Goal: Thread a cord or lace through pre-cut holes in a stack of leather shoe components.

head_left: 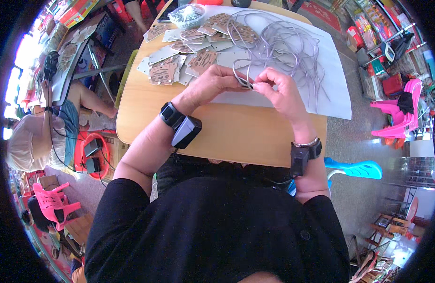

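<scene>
Both of my hands meet over the near edge of a white sheet [337, 92] on the wooden table [217, 134]. My left hand [209, 86] is closed, pinching a thin grey cord [242, 65] bent into a small loop. The fingers of my right hand [284, 94] close on the same cord just beside it; the exact spot between the fingertips is partly hidden. Beyond them sprawls a loose tangle of grey cords [297, 49]. Left of the tangle lies an overlapping pile of flat cards [163, 73], some brown with dark printed shapes, others plain pale grey.
At the table's far edge stands a clear plastic bowl [187, 18] of small pieces. A blue plastic seat [359, 169] is by my right side, with a pink chair [401, 111] farther right. Another person [33, 137] sits at a table on the left.
</scene>
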`<state>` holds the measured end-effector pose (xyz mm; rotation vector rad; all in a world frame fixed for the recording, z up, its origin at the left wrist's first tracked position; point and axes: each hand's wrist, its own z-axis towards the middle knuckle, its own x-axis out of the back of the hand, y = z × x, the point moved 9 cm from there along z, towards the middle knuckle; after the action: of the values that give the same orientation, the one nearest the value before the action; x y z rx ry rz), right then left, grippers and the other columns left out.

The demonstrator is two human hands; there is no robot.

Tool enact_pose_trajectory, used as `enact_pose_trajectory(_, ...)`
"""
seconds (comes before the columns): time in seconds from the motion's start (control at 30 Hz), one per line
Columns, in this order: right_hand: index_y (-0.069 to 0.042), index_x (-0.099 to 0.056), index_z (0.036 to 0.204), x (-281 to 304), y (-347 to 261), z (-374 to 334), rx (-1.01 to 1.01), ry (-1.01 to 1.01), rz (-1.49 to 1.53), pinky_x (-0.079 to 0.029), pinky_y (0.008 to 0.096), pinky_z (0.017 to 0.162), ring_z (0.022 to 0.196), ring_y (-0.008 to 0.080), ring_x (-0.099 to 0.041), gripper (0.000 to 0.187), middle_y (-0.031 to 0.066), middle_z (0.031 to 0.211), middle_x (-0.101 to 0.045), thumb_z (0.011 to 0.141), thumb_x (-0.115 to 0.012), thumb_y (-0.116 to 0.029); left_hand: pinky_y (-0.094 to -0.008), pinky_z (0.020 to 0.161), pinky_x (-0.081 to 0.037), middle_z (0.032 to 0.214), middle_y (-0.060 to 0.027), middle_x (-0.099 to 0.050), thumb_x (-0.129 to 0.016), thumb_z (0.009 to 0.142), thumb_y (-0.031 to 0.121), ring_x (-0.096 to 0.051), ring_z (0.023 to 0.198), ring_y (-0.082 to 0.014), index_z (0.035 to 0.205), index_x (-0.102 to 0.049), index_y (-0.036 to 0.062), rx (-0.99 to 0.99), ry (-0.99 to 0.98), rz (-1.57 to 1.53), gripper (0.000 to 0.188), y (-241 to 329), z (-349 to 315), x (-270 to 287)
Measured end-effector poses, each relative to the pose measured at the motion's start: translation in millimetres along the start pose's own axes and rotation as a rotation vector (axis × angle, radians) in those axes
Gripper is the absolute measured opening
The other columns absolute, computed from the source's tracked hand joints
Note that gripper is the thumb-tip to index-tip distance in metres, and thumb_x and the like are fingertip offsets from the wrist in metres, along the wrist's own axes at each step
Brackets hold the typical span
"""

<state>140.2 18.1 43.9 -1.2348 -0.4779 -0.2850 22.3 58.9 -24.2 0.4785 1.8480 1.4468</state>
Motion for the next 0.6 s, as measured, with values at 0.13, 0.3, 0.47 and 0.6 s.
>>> enact_pose_trajectory(0.13, 0.001, -0.061, 0.079, -3, -1, -2, -0.016, 0.032, -0.017, -0.044, 0.0299, 0.060, 0.065, 0.0184, -0.057, 0.013, 0.0090, 0.073, -0.059, 0.078, -0.062, -0.012, -0.0240, 0.077, -0.050, 0.090, -0.0088, -0.066, -0.055, 0.083, 0.006, -0.062, 0.082, -0.0121, 0.104, -0.065, -0.0032, 0.005, -0.020, 0.122, 0.026, 2, 2, -1)
enact_pose_trajectory(0.3, 0.001, -0.059, 0.076, -12, -6, -4, 0.076, 0.067, -0.077, -0.045, 0.0340, 0.060, 0.065, 0.0242, -0.058, 0.012, 0.0136, 0.075, -0.059, 0.077, -0.060, -0.011, -0.0216, 0.069, -0.048, 0.085, -0.0059, -0.066, -0.056, 0.081, 0.007, -0.060, 0.075, -0.0088, 0.103, -0.067, -0.0002, 0.077, 0.025, 0.193, 0.026, 2, -7, 1)
enact_pose_trajectory(0.47, 0.001, -0.060, 0.078, -10, -7, -5, -0.002, -0.002, -0.168, -0.045, 0.0356, 0.060, 0.064, 0.0271, -0.058, 0.014, 0.0147, 0.073, -0.060, 0.079, -0.060, -0.013, -0.0216, 0.066, -0.047, 0.080, -0.0037, -0.066, -0.057, 0.077, 0.009, -0.059, 0.069, -0.0072, 0.102, -0.067, 0.0004, 0.101, 0.031, 0.219, 0.029, 2, -6, 1)
enact_pose_trajectory(0.6, 0.001, -0.062, 0.084, -18, 2, -6, -0.084, -0.120, 0.011, -0.043, 0.0313, 0.057, 0.059, 0.0200, -0.056, 0.015, 0.0105, 0.067, -0.059, 0.081, -0.060, -0.013, -0.0227, 0.067, -0.047, 0.080, -0.0051, -0.066, -0.058, 0.075, 0.012, -0.060, 0.071, -0.0093, 0.097, -0.068, 0.0000, 0.112, 0.043, 0.260, 0.026, 4, -8, 4)
